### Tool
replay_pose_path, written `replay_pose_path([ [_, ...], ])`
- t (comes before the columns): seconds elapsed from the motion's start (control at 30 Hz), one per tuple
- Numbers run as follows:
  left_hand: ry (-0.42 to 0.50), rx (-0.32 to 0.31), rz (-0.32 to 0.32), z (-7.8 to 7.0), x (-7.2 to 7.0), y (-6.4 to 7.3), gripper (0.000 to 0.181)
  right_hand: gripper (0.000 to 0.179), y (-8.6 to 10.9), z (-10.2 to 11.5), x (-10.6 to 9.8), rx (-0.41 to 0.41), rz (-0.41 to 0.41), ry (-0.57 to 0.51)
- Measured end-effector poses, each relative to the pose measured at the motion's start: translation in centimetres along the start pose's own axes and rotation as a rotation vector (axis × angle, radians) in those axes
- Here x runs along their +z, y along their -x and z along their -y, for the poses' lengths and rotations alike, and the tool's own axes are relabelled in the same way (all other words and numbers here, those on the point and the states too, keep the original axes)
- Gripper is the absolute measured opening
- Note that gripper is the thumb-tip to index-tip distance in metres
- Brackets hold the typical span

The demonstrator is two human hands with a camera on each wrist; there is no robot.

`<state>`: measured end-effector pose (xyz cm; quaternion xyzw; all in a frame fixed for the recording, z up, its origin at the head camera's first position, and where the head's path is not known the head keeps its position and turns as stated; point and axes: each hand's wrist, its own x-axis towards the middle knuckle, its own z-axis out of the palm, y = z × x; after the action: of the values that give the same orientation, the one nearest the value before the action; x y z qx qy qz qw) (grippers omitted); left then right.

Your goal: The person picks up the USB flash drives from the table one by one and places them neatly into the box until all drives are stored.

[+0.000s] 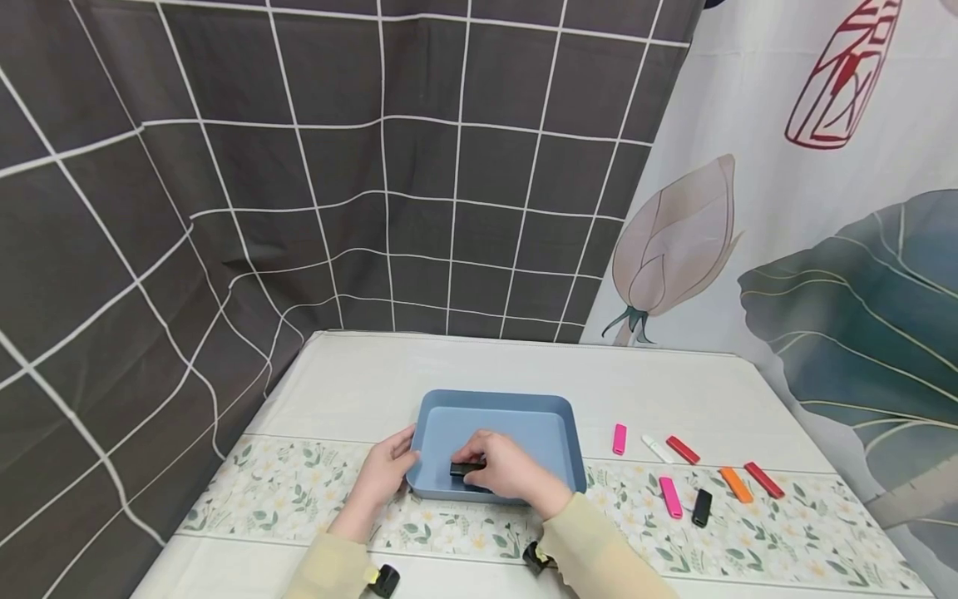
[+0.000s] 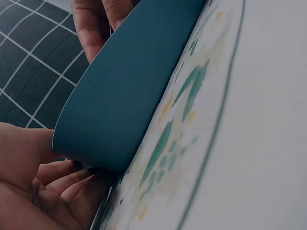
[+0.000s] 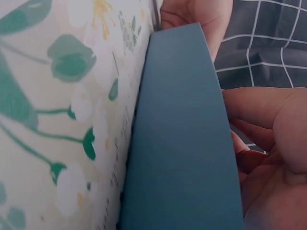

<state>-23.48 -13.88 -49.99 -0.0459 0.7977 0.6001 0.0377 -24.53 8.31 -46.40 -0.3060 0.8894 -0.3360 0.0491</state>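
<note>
One black stick (image 1: 465,469); right fingers (image 1: 471,449) pinch it.

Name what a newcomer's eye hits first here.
Probably the plain blue tray mid-table, with the left hand at its left edge and the right hand over its floor, its grip on a small black item. Next, the seven small sticks, pink, red, orange, white and black, scattered right of the tray. Behind the table, the dark sheet with white grid lines.
</note>
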Motion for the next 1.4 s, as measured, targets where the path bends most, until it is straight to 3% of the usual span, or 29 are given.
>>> replay_pose_path([
  [0.57, 0.013, 0.023, 0.004, -0.1, -0.2, 0.1, 0.052, 0.023, -0.9, 0.0, 1.7, -0.025, 0.047, 0.03],
  [0.87, 0.017, 0.001, 0.007, 0.0, -0.1, 0.0, 0.053, 0.022, -1.4, -0.1, 2.0, -0.002, 0.084, 0.051],
  [1.4, 0.014, 0.015, 0.002, 0.0, -0.2, 0.0, 0.052, 0.022, -1.8, -0.5, 2.2, 0.015, 0.106, -0.004],
])
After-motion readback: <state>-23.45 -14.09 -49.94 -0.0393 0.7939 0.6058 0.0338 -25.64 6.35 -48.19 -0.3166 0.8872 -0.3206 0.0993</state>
